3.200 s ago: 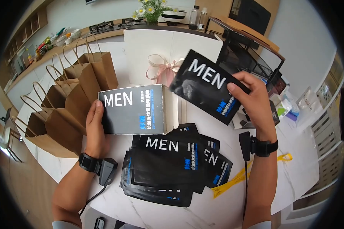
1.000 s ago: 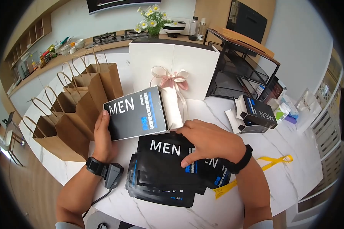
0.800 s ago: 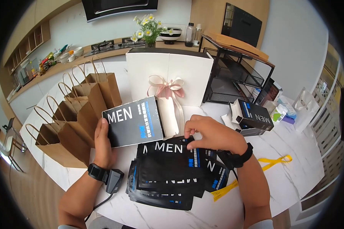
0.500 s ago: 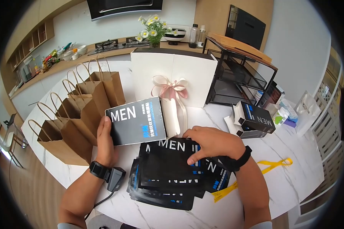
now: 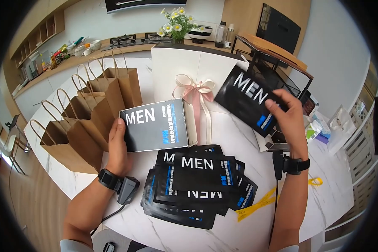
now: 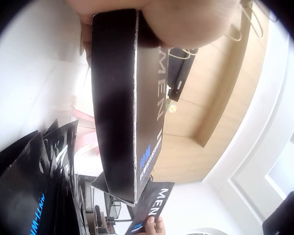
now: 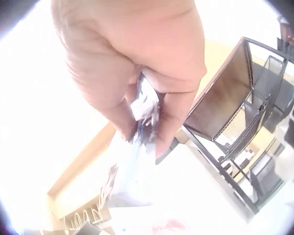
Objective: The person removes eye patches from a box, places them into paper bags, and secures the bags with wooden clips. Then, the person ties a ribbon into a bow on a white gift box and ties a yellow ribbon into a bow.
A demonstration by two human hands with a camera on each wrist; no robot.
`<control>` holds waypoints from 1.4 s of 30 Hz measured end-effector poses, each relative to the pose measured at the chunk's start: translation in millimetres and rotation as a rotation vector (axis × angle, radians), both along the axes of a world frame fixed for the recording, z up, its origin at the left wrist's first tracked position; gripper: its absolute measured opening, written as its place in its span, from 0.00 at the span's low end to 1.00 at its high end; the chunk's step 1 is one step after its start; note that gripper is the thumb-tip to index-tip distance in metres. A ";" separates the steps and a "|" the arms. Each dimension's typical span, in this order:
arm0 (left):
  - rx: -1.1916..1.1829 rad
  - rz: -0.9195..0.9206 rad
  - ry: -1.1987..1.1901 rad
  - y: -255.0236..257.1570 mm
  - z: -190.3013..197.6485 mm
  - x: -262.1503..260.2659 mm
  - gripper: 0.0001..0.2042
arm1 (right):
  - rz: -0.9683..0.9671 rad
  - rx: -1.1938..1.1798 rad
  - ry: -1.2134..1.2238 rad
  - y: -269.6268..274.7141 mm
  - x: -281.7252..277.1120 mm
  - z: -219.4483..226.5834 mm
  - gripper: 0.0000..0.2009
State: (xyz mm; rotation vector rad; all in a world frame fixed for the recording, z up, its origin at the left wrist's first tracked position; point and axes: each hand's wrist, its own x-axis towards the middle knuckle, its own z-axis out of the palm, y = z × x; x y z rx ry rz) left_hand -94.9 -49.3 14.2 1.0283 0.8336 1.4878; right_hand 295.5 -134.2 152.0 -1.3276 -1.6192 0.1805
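Observation:
In the head view my left hand (image 5: 119, 145) grips the left end of a black MEN carton (image 5: 155, 126), whose flap end at the right stands open. Seen from the left wrist, the carton (image 6: 115, 107) stretches away from the palm. My right hand (image 5: 289, 119) pinches a flat black MEN sachet (image 5: 243, 98) by one corner, raised to the right of the carton, with thumb on its front. Glare washes out that sachet in the right wrist view, between thumb and fingers of the hand (image 7: 137, 54). Below the carton lies an overlapping pile of similar sachets (image 5: 197, 180).
Brown paper bags (image 5: 77, 143) line the left side of the marble table. Behind the carton stands a white box (image 5: 168, 71) with a ribbon bow (image 5: 194, 87). A black mesh rack (image 5: 273, 63) is at back right; a yellow ribbon (image 5: 256, 206) lies beside the pile.
My right hand was at the pile half a second ago; it has risen up and right with a sachet pinched in it. My left hand keeps its grip on the carton.

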 end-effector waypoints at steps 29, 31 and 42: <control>0.113 -0.101 0.095 -4.9 5.6 4.7 0.21 | 0.465 -0.519 0.266 2.0 -63.3 -15.1 0.11; 0.124 -0.116 0.094 -4.6 5.8 3.8 0.20 | 0.493 -0.522 0.272 4.3 -66.4 -17.9 0.09; 0.083 -0.208 0.036 -11.2 12.8 10.2 0.20 | 0.323 -0.430 0.179 11.2 -117.2 -45.9 0.05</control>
